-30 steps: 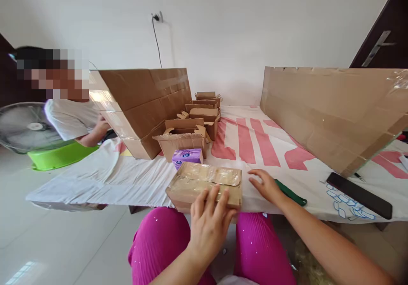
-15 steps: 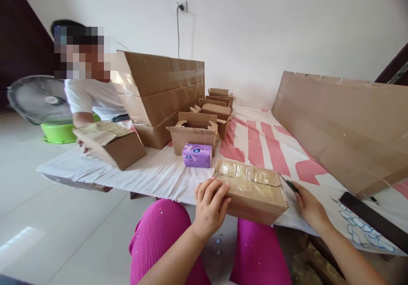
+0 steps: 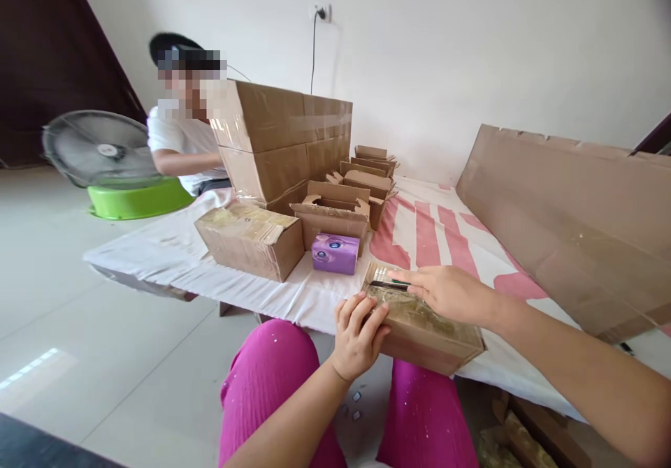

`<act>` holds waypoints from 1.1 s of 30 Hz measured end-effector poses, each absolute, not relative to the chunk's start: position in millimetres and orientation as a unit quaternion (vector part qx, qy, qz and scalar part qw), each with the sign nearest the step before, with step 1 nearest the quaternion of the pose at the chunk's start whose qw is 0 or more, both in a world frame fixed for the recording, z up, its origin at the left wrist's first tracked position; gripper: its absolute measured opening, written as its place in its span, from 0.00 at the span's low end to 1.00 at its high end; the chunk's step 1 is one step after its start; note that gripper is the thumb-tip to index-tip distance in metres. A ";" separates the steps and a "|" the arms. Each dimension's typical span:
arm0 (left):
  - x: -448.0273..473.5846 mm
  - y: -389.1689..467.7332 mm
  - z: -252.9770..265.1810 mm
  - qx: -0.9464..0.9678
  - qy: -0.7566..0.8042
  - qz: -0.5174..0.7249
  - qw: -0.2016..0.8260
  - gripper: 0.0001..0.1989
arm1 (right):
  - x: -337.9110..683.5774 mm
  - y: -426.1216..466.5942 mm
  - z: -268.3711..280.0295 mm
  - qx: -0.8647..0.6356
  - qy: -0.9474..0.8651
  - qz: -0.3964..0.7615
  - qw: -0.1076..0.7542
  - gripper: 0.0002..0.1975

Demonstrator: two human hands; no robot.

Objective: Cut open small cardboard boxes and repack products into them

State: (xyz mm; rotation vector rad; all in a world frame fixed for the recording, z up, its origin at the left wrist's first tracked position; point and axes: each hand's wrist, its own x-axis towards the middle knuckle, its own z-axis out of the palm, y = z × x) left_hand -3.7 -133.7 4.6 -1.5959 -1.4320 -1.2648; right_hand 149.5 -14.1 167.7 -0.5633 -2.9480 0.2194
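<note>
A taped cardboard box point(image 3: 435, 342) sits at the table's near edge, over the gap between my knees. My left hand point(image 3: 361, 337) grips its left end, fingers curled over the top. In my right hand point(image 3: 453, 292) is a slim box cutter point(image 3: 388, 286) with a dark blade and a bit of green on it. Its tip points left and lies at the taped seam on the box top, near the left end. Part of the top is covered by my right hand and forearm. Just behind the box stands a purple tissue pack point(image 3: 335, 253).
Another taped box point(image 3: 246, 244) lies to the left. Open boxes point(image 3: 335, 227) line up beside a stack of large cartons point(image 3: 272, 119). A large cardboard panel point(image 3: 566, 223) leans on the right. Across the table sits a person point(image 3: 183, 140), near a fan point(image 3: 99, 150).
My right hand has swung from the box's right end to the left end of its seam, with the cutter. The co-worker's hand has left the other taped box, which now sits turned.
</note>
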 end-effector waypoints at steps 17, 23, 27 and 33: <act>-1.7 -136.3 10.4 -0.609 -0.551 -0.463 0.333 0.14 | 195.3 -11.9 185.7 -0.206 -0.979 0.005 0.003 0.17; -0.6 -140.3 13.9 -0.614 -0.552 -0.462 0.324 0.15 | 238.3 -4.5 192.3 -0.249 -0.968 -0.009 0.009 0.14; 0.5 -140.2 14.7 -0.610 -0.554 -0.469 0.318 0.15 | 258.7 -8.8 216.4 -0.288 -0.954 -0.046 -0.063 0.17; 3.8 -142.3 12.5 -0.624 -0.547 -0.484 0.277 0.23 | 294.0 23.5 223.5 -0.385 -0.923 -0.024 0.013 0.21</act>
